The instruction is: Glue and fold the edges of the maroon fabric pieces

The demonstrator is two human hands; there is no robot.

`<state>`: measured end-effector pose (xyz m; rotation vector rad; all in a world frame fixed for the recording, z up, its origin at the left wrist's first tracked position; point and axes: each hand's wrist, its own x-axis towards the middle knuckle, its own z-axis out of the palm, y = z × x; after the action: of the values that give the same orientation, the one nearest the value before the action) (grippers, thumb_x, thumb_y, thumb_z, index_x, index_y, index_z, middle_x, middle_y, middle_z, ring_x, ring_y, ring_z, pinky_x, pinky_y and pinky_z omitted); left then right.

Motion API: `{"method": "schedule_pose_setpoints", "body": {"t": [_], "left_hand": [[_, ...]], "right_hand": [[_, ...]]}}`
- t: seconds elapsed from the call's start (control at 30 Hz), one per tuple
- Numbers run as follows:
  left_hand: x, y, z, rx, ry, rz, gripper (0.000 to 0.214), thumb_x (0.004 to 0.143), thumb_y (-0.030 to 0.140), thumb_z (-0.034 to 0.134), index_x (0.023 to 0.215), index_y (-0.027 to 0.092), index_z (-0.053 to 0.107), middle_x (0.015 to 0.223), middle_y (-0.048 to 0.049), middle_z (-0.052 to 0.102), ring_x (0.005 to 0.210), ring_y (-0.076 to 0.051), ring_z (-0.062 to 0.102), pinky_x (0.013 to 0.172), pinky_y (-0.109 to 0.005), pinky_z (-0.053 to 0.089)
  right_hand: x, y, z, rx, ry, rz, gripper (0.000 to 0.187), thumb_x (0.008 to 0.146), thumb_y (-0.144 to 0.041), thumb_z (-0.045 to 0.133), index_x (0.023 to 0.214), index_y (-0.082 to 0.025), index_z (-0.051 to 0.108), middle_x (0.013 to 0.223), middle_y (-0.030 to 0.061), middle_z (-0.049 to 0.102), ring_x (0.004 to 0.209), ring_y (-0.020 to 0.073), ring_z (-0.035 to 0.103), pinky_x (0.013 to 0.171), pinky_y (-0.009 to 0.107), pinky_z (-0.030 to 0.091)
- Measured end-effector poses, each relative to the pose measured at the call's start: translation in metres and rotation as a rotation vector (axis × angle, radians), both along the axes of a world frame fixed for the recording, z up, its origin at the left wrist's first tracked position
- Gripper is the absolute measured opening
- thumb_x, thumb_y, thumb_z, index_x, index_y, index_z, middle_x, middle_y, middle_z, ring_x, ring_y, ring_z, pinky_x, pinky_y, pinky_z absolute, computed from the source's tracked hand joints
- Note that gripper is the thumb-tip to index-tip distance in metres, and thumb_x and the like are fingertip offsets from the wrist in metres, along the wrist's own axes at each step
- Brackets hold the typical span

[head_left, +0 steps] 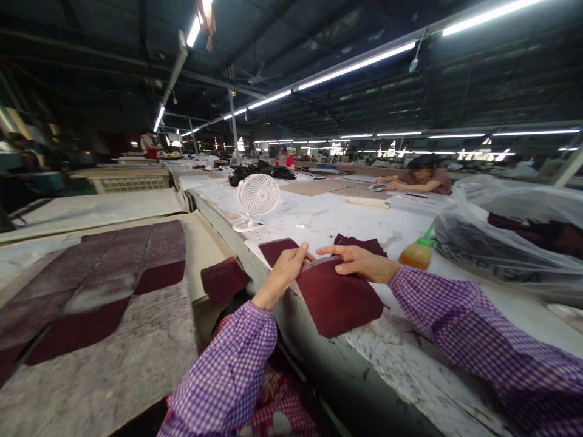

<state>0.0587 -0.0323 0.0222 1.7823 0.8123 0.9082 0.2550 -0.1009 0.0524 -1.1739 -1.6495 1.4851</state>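
A maroon fabric piece (339,303) lies over the near edge of the white table, its lower part hanging past the edge. Along its top runs a greyish strip, perhaps its underside. My left hand (285,270) has its fingers closed at the upper left corner of this piece. On the upper right, my right hand (364,262) has the thumb on the cloth and the index finger stretched toward the left hand; its other fingers are partly hidden. Just behind my left hand is a smaller maroon piece (276,249). Another dark maroon cloth (364,243) lies crumpled beyond my right hand.
A white clip fan (259,195) stands ahead on the table. Right of my hands are a bottle of amber liquid (415,255) and a clear plastic bag (510,243). On the left, maroon panels (104,267) cover a lower grey surface. A co-worker (423,176) leans over the far side.
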Motion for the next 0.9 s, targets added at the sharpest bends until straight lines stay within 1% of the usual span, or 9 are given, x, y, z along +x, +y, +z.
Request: {"method": "schedule_pose_setpoints", "body": {"t": [0.07,0.13,0.23,0.33,0.4,0.5,0.6,0.73,0.9], "left_hand": [[-0.004,0.004,0.0,-0.151,-0.005,-0.048,0.063,0.085,0.062,0.031,0.078,0.011,0.068,0.062,-0.0044,0.061,0.052,-0.012,0.052,0.049,-0.023,0.035],[-0.005,0.006,0.0,-0.185,0.083,-0.089,0.065,0.084,0.063,0.03,0.079,0.01,0.069,0.062,-0.0053,0.062,0.05,-0.012,0.051,0.048,-0.023,0.035],[-0.002,0.001,-0.003,0.057,0.268,-0.099,0.049,0.082,0.055,0.045,0.081,0.013,0.07,0.067,-0.0038,0.064,0.058,-0.015,0.055,0.054,-0.025,0.038],[0.007,-0.009,-0.011,0.34,0.388,0.001,0.021,0.08,0.034,0.058,0.087,0.02,0.071,0.081,-0.0014,0.068,0.077,-0.017,0.059,0.069,-0.026,0.041],[0.014,-0.015,-0.018,0.457,0.455,0.077,0.017,0.081,0.024,0.057,0.09,0.022,0.071,0.089,-0.0019,0.068,0.086,-0.018,0.059,0.075,-0.027,0.041],[0.02,-0.02,-0.027,0.605,0.552,0.127,0.019,0.084,0.02,0.052,0.09,0.023,0.07,0.094,-0.0039,0.064,0.092,-0.02,0.056,0.074,-0.028,0.042],[0.022,-0.02,-0.029,0.661,0.606,0.115,0.02,0.086,0.02,0.05,0.093,0.024,0.069,0.094,-0.004,0.061,0.093,-0.02,0.054,0.073,-0.027,0.043],[0.021,-0.017,-0.026,0.661,0.659,0.07,0.02,0.086,0.019,0.05,0.095,0.024,0.067,0.094,-0.0045,0.059,0.092,-0.019,0.054,0.074,-0.027,0.044],[0.022,-0.015,-0.023,0.666,0.679,0.039,0.021,0.086,0.019,0.049,0.095,0.023,0.067,0.095,-0.0049,0.058,0.093,-0.02,0.054,0.075,-0.028,0.044]], "right_hand": [[-0.001,0.002,-0.001,0.041,-0.11,-0.005,0.064,0.075,-0.026,0.065,0.133,-0.017,0.04,0.108,0.0083,0.065,0.091,0.0177,0.063,0.082,0.035,0.049],[-0.002,0.006,-0.008,0.114,-0.284,-0.028,0.06,0.073,-0.026,0.066,0.129,-0.016,0.045,0.105,0.0076,0.065,0.089,0.0183,0.062,0.082,0.035,0.049],[-0.003,0.014,-0.019,0.248,-0.433,-0.066,0.056,0.073,-0.026,0.064,0.125,-0.014,0.049,0.11,0.0091,0.063,0.096,0.0205,0.06,0.085,0.036,0.047],[-0.001,0.018,-0.025,0.399,-0.532,-0.078,0.052,0.071,-0.025,0.064,0.121,-0.015,0.052,0.115,0.0092,0.061,0.102,0.0217,0.058,0.087,0.035,0.045],[0.004,0.019,-0.025,0.494,-0.689,-0.103,0.048,0.072,-0.024,0.063,0.119,-0.016,0.054,0.104,0.0073,0.066,0.093,0.0209,0.061,0.082,0.034,0.046],[0.016,0.02,-0.023,0.562,-0.881,-0.181,0.036,0.076,-0.024,0.058,0.111,-0.015,0.059,0.082,0.0036,0.068,0.074,0.0177,0.062,0.072,0.029,0.046],[0.026,0.022,-0.021,0.667,-0.945,-0.212,0.023,0.08,-0.024,0.054,0.098,-0.016,0.065,0.081,0.0037,0.067,0.072,0.0157,0.06,0.069,0.026,0.044],[0.026,0.023,-0.02,0.874,-1.049,-0.086,0.026,0.085,-0.02,0.044,0.099,-0.017,0.066,0.088,0.0056,0.064,0.077,0.0154,0.058,0.071,0.026,0.043],[0.021,0.019,-0.019,0.922,-1.155,0.002,0.027,0.087,-0.018,0.04,0.097,-0.018,0.065,0.09,0.0059,0.062,0.08,0.0158,0.058,0.072,0.026,0.042]]}}
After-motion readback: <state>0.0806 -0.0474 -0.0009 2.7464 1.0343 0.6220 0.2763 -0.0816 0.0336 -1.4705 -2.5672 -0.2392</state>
